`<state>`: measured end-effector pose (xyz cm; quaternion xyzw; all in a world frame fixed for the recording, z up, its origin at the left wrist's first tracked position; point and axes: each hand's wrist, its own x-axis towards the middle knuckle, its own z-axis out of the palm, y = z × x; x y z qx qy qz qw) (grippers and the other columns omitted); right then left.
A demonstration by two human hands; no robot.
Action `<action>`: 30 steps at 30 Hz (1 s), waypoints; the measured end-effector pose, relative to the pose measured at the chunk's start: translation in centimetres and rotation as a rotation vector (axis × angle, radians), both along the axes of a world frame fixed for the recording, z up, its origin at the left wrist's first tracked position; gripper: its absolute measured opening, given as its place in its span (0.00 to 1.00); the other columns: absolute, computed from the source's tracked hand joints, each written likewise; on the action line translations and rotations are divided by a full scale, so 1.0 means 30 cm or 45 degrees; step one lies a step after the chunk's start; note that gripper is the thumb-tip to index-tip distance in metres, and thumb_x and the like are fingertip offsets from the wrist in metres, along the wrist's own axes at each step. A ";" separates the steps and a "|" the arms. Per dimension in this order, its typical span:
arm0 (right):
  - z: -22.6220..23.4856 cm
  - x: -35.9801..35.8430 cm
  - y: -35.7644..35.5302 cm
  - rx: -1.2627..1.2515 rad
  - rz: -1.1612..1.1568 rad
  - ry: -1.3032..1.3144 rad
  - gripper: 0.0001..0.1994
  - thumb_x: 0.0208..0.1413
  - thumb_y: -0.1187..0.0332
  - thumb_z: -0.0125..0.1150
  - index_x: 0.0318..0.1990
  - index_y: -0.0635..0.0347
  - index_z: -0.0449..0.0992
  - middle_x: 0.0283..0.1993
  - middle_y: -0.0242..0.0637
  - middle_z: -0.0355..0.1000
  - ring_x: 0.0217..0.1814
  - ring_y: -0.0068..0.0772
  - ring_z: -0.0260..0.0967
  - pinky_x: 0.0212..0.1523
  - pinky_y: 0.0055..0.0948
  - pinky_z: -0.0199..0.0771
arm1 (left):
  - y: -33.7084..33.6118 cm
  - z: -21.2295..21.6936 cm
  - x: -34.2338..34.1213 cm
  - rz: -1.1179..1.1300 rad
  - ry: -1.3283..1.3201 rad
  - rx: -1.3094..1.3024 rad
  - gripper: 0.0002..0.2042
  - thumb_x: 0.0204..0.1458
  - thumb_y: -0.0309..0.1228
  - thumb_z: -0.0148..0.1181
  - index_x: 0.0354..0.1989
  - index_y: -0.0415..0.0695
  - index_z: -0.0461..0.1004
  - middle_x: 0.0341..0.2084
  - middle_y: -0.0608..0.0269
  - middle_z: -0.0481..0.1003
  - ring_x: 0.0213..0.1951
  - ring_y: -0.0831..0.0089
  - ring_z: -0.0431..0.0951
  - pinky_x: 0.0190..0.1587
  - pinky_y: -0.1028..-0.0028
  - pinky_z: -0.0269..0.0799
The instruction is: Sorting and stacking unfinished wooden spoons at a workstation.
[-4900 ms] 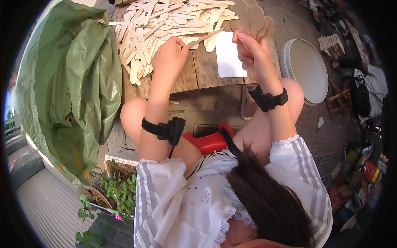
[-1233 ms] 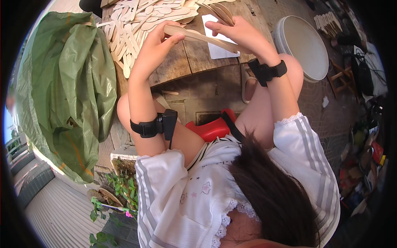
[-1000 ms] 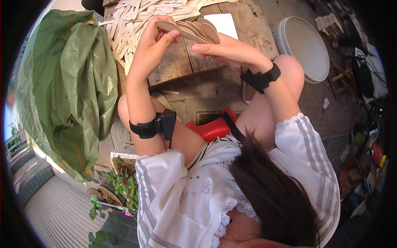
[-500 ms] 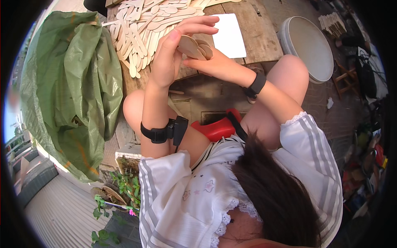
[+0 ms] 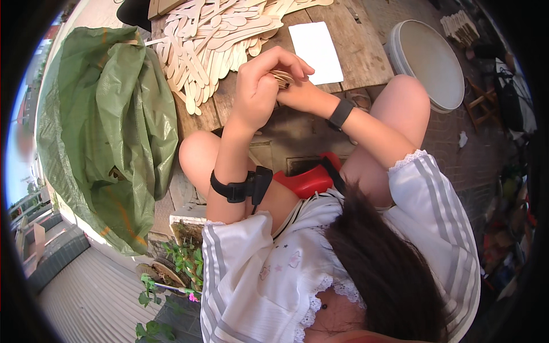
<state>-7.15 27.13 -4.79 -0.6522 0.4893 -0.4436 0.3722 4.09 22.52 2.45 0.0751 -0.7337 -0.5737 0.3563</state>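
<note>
A small bundle of flat wooden spoons is between my two hands, above the near edge of the wooden table. My left hand is closed, its fingers curled over the top of the bundle. From the right, my right hand holds the same spoons from below, its fingers mostly hidden behind the left hand. Only the stacked edges of a few spoons show. Beyond my hands, a large loose pile of wooden spoons covers the table's far left. A white sheet of paper lies just past my right hand.
On the left stands a large green woven sack. A white bucket is right of the table. Stacked wooden sticks lie farther back right. Below me is a red stool; potted plants stand at lower left.
My left hand has gone from raised, straighter fingers to curled over the spoons, moving right and nearer. The spoons' broad rounded faces have turned out of sight. The whole view has shifted slightly.
</note>
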 end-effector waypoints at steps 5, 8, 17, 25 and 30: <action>0.037 0.021 0.024 -0.006 -0.020 -0.293 0.12 0.51 0.68 0.58 0.44 0.58 0.71 0.43 0.36 0.71 0.47 0.31 0.68 0.49 0.30 0.68 | 0.049 -0.004 -0.013 0.109 0.144 0.102 0.14 0.51 0.32 0.40 0.27 0.33 0.69 0.29 0.51 0.76 0.27 0.71 0.76 0.35 0.74 0.73; 0.079 0.023 0.030 0.340 -0.050 -0.185 0.12 0.51 0.67 0.59 0.43 0.58 0.71 0.43 0.38 0.71 0.48 0.35 0.68 0.48 0.32 0.68 | 0.027 -0.012 0.000 0.147 0.041 0.080 0.16 0.54 0.34 0.41 0.23 0.34 0.69 0.25 0.53 0.76 0.27 0.71 0.76 0.34 0.74 0.72; -0.013 0.021 0.017 -0.129 -0.086 -0.130 0.11 0.42 0.68 0.60 0.35 0.61 0.71 0.36 0.45 0.71 0.39 0.51 0.67 0.40 0.34 0.68 | 0.017 -0.015 0.016 -0.108 -0.066 0.124 0.21 0.57 0.32 0.45 0.11 0.38 0.62 0.09 0.64 0.64 0.15 0.75 0.62 0.20 0.76 0.56; 0.023 0.012 0.015 -0.023 -0.011 -0.189 0.08 0.41 0.70 0.58 0.27 0.65 0.68 0.29 0.48 0.68 0.32 0.46 0.63 0.33 0.34 0.66 | 0.078 -0.040 -0.033 0.334 0.129 -0.238 0.15 0.49 0.26 0.52 0.11 0.38 0.67 0.07 0.59 0.64 0.11 0.66 0.65 0.17 0.71 0.59; 0.002 0.032 0.015 -0.042 0.027 -0.426 0.06 0.44 0.72 0.58 0.29 0.63 0.70 0.32 0.37 0.70 0.37 0.30 0.66 0.37 0.29 0.67 | 0.061 -0.043 0.007 0.407 -0.100 -0.213 0.16 0.51 0.29 0.51 0.11 0.38 0.68 0.07 0.58 0.65 0.12 0.69 0.66 0.18 0.74 0.61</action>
